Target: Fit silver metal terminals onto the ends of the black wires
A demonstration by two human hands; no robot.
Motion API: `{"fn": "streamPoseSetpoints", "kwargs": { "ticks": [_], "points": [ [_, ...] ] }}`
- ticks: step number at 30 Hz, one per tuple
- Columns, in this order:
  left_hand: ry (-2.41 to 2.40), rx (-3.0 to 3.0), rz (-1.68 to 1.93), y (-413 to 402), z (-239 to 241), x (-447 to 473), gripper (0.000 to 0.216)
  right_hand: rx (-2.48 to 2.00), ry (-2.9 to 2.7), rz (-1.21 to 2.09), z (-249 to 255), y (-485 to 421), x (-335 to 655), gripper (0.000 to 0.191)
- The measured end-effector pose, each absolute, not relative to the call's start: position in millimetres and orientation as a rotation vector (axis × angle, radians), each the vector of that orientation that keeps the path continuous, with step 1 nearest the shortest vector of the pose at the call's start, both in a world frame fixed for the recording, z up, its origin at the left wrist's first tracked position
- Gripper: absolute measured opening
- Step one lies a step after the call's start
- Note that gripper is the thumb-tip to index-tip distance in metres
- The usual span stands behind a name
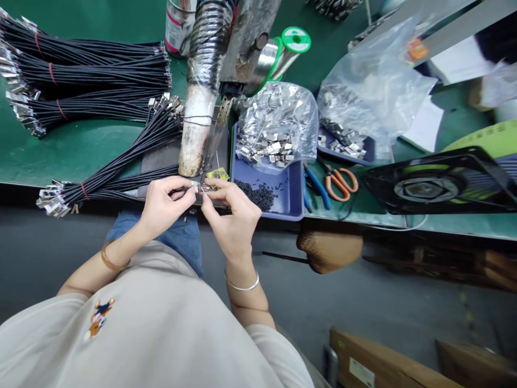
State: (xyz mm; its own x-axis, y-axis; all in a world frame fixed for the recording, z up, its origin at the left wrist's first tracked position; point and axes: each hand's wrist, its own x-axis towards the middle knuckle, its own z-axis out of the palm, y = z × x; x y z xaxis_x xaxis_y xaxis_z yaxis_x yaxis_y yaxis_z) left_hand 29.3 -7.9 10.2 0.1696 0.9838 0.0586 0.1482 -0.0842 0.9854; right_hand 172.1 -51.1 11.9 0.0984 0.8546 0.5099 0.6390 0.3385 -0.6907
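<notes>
At the bench's front edge, my left hand [167,203] pinches a small whitish-metal connector [196,186] between thumb and fingertips. Close beside it, my right hand [234,215] has its thumb and fingers pressed together around a tiny piece at the same spot, too small to make out. Just above the fingertips, a foil-wrapped duct [197,124] comes down next to a metal rod assembly [218,129]. Black cables [121,156] with metal plugs lie in a bundle to the left of my left hand. Behind the fingers is a yellow scrap [218,174].
Tied cable bundles [100,73] fill the back left. Right of my hands, a blue tray [297,199] holds a bag of metal connectors [278,145] and small black pieces [258,195]. Farther right are blue-handled pliers [317,186], orange scissors [341,183] and a black fan [440,183]. Solder spools [297,40] stand behind.
</notes>
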Motion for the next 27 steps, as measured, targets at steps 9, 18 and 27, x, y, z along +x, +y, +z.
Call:
{"fn": "streamPoseSetpoints", "kwargs": {
  "ticks": [9, 18, 27],
  "points": [
    [1.158, 1.551, 1.054, -7.7, 10.6, 28.2, 0.016, -1.375, -1.621, 0.288, 13.3, -54.1, 174.6, 0.016],
    [1.16, 1.534, 0.982, -10.1, 9.2, 26.8, 0.018, -1.375, -1.643, 0.266, 11.1, -55.3, 175.0, 0.017],
    [1.071, 1.33, 0.983, -11.1, 2.3, 21.2, 0.016, -1.344, -1.646, -0.023, -3.1, -57.3, 165.3, 0.014]
  ]
}}
